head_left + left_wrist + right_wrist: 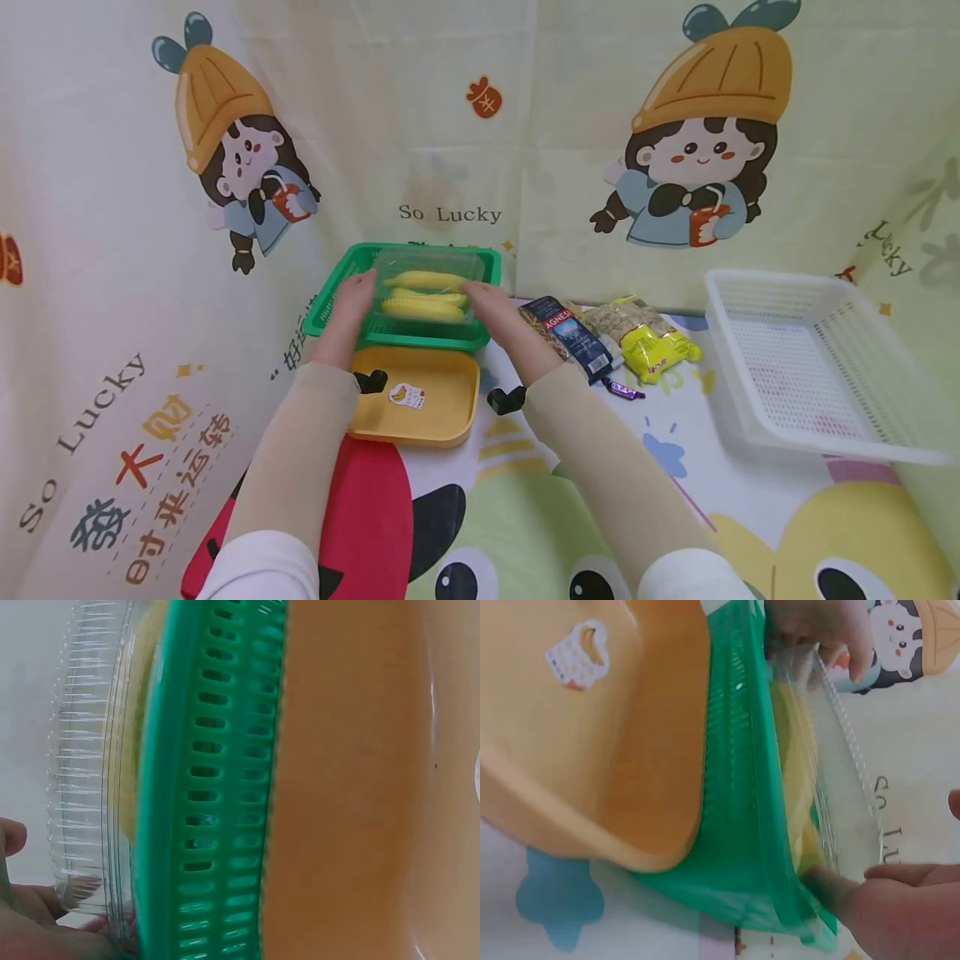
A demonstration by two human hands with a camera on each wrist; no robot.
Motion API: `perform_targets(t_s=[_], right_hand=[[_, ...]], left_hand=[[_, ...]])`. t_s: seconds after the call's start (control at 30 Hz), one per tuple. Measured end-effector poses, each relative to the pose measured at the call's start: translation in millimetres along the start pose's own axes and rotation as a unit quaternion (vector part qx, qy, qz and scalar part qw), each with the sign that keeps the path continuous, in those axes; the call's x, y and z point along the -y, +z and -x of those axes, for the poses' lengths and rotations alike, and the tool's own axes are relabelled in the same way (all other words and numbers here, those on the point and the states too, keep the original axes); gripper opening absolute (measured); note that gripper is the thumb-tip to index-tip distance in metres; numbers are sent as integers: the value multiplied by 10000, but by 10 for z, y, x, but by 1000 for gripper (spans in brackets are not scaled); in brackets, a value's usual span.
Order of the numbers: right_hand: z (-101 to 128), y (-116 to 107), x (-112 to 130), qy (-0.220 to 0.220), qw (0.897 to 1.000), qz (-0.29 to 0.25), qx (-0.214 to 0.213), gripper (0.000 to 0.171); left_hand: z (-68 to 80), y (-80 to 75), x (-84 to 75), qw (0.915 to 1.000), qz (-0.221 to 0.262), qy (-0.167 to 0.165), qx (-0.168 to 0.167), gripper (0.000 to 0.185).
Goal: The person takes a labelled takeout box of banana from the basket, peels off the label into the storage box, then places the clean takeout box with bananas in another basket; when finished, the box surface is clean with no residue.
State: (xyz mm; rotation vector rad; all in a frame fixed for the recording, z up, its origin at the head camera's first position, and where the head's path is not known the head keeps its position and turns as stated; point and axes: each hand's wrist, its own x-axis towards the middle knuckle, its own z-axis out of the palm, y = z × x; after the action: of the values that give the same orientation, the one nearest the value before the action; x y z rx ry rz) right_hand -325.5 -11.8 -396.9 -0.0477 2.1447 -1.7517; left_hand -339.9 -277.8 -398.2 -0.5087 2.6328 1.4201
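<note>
Head view: both hands (352,302) apparently grip clear corn box (426,285).

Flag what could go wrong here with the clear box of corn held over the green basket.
The clear box is held only at its two ends by the left hand and right hand; thin plastic might flex or slip. The green basket sits against the yellow tray, so pressing down could shift both.
</note>
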Motion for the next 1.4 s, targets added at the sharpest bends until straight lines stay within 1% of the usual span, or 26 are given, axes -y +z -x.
perform_targets(t_s=[0.07, 0.17, 0.23, 0.3, 0.4, 0.53, 0.6, 0.77, 0.9, 1.0, 1.07, 1.17, 1.27, 1.33, 1.4], right_hand=[[-24, 34, -5, 69, 9999, 145, -57, 56], [-73, 80, -9, 229, 9994, 259, -94, 57], [-99, 110, -11, 371, 9992, 112, -27, 56], [-121, 140, -2, 394, 9992, 9, 40, 55], [-136, 178, 31, 424, 9990, -92, 104, 56], [-141, 208, 75, 570, 9983, 93, 87, 59], [-141, 210, 85, 680, 9976, 126, 70, 61], [-124, 211, 86, 750, 9967, 172, 261, 59], [-135, 228, 55, 819, 9954, 289, 407, 56], [-144, 242, 41, 881, 9950, 336, 335, 55], [-141, 252, 41, 853, 9955, 363, 212, 55], [-128, 268, 19, 675, 9965, 495, -56, 60], [-73, 260, -22, 216, 9970, 684, -290, 66], [12, 217, -53, -146, 9956, 867, -329, 65], [134, 122, -85, -497, 9922, 1092, -338, 60]], left_hand=[[-30, 14, 15, 9999, -107, -21, -15, 74], [-63, 28, 40, 9997, -138, -191, -58, 76], [-71, 29, 58, 9995, -142, -285, -74, 77], [-70, 28, 74, 9993, -183, -332, -59, 77], [-70, 27, 92, 9992, -326, -235, 1, 75], [-78, 35, 109, 9990, -426, -144, 62, 74], [-78, 44, 113, 9983, -571, -93, 109, 74], [-43, 85, 100, 9962, -867, 9, 78, 74], [-53, 153, 104, 9947, -1023, 108, -42, 78], [-76, 203, 115, 9923, -1204, 245, -119, 78], [-55, 223, 105, 9917, -1244, 277, -160, 77], [-16, 241, 102, 9883, -1440, 385, -315, 75], [21, 257, 104, 9818, -1722, 555, -582, 74], [53, 273, 105, 9722, -2055, 782, -805, 72], [107, 297, 93, 9559, -2530, 1106, -1005, 69]])
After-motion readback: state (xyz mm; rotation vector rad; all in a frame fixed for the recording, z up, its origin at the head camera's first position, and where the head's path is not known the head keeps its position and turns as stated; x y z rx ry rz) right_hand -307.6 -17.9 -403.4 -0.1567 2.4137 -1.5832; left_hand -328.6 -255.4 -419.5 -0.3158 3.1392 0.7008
